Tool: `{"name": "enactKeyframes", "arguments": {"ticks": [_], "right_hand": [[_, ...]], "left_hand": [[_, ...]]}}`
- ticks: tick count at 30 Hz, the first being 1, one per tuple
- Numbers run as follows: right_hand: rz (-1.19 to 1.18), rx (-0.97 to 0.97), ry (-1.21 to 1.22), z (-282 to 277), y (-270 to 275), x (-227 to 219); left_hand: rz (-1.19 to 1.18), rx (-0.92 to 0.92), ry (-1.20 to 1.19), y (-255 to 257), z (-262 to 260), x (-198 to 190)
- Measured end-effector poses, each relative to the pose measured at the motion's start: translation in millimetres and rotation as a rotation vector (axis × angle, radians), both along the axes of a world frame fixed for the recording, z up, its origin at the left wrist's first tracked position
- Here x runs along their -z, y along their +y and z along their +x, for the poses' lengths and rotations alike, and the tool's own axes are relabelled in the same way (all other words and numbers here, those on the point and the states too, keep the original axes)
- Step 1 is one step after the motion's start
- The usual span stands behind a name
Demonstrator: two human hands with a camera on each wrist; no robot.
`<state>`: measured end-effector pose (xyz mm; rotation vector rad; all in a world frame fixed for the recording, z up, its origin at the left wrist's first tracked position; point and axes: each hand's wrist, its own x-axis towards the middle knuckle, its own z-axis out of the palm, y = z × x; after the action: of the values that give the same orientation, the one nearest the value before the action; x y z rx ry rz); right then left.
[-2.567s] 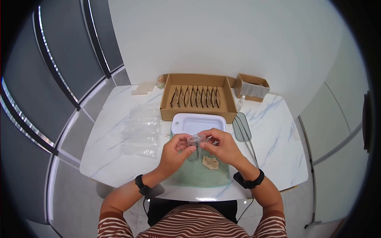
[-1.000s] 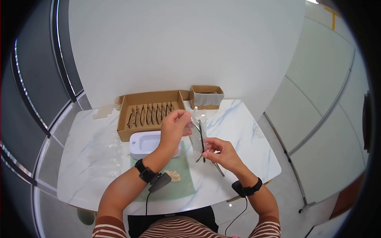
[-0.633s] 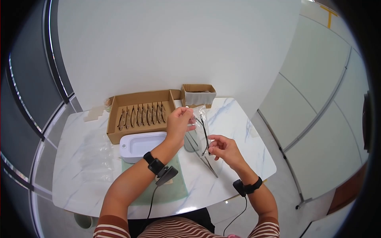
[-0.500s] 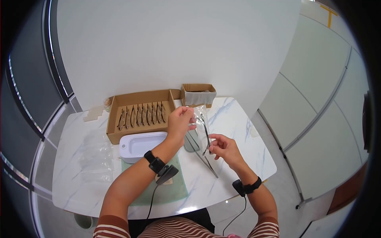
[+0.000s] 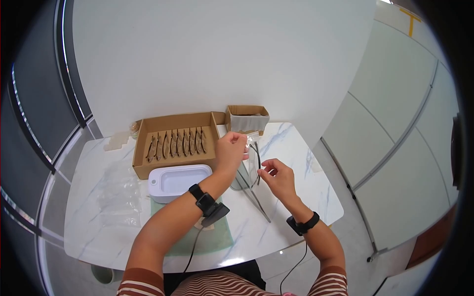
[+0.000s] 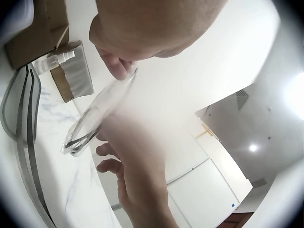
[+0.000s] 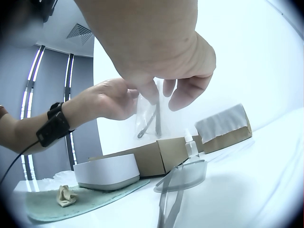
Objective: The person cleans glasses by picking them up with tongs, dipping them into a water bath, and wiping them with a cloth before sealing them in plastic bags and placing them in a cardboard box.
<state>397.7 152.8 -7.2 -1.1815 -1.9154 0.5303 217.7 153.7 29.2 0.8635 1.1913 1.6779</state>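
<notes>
A clear plastic bag (image 6: 102, 104) with dark-framed eyeglasses (image 5: 258, 157) inside hangs upright above the right part of the table. My left hand (image 5: 231, 152) pinches the bag near its top edge, fingers curled in. Lower down on the other side, my right hand (image 5: 279, 178) pinches the bag at its right edge, thumb and index close to the dark temple arms. From the right wrist, the temple arms (image 7: 157, 118) show through the film. The eyeglasses' front is partly hidden by the bag's glare and my fingers.
A cardboard box (image 5: 173, 169) holds a row of several slim brown pieces; a smaller box (image 5: 249, 123) stands to its right. A white basin (image 5: 163, 197) sits by a green mat (image 5: 217, 241). A greyish translucent plate (image 7: 183, 176), spray bottle (image 7: 191, 148) and clear bags (image 5: 118, 202) lie around.
The hands have moved from above the mat to the right side of the table, as the head turned right. The bag now hangs stretched upright, and the right hand has risen slightly along it.
</notes>
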Motion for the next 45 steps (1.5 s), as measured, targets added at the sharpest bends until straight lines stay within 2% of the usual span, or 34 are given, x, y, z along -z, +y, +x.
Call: {"name": "enactKeyframes", "arguments": {"ticks": [7,13,17,19,21,24,26,28,30,31,33,37,39,40,43,45], "right_hand": [[0.021,-0.022,0.062,-5.1,11.3,6.5],[-0.112,-0.030,0.192,-0.5,33.6,22.1],[-0.348,-0.018,0.218,2.2,51.6,19.2],[-0.441,-0.015,0.196,5.3,67.5,23.3],[-0.599,-0.062,0.062,7.3,85.5,33.0],[-0.736,-0.098,0.039,7.4,108.4,49.5],[-0.706,-0.115,-0.025,9.0,123.9,68.6],[-0.680,-0.128,-0.086,0.1,119.9,65.9],[-0.510,-0.053,-0.336,-3.7,112.0,61.1],[-0.513,-0.053,-0.337,-5.0,111.3,63.3],[-0.326,-0.048,-0.379,-6.9,111.3,66.3],[-0.275,-0.055,-0.439,-9.0,115.0,71.3],[-0.161,-0.055,-0.497,-5.7,120.5,76.8],[-0.156,-0.061,-0.497,-2.8,122.0,75.3],[-0.408,-0.043,-0.350,-0.3,119.2,60.3],[-0.380,-0.041,-0.326,1.8,114.3,45.5]], "left_hand": [[-0.026,-0.031,-0.023,7.9,8.8,6.2],[-0.070,0.001,-0.041,14.4,12.9,10.2],[-0.077,-0.086,-0.009,13.2,10.1,5.6],[-0.099,-0.082,0.030,13.4,0.8,8.5],[-0.099,-0.056,0.045,11.8,-6.0,12.0],[-0.102,-0.012,0.069,6.6,-10.2,11.3],[-0.110,0.003,0.078,2.0,-11.9,6.8],[-0.103,0.052,0.108,-3.4,-12.8,2.5],[-0.096,0.058,0.115,-8.4,-12.9,-2.5],[-0.083,0.070,0.123,-10.4,-12.7,-4.5],[-0.081,0.076,0.134,-13.3,-13.0,-7.7],[-0.049,0.088,0.161,-21.3,-19.7,-11.9],[-0.022,0.072,0.150,-27.1,-24.8,-16.6],[0.003,0.061,0.142,-29.9,-28.2,-19.5],[0.071,-0.029,0.177,-36.0,-44.3,-28.4],[0.084,-0.075,0.175,-43.5,-61.0,-36.6]]}}
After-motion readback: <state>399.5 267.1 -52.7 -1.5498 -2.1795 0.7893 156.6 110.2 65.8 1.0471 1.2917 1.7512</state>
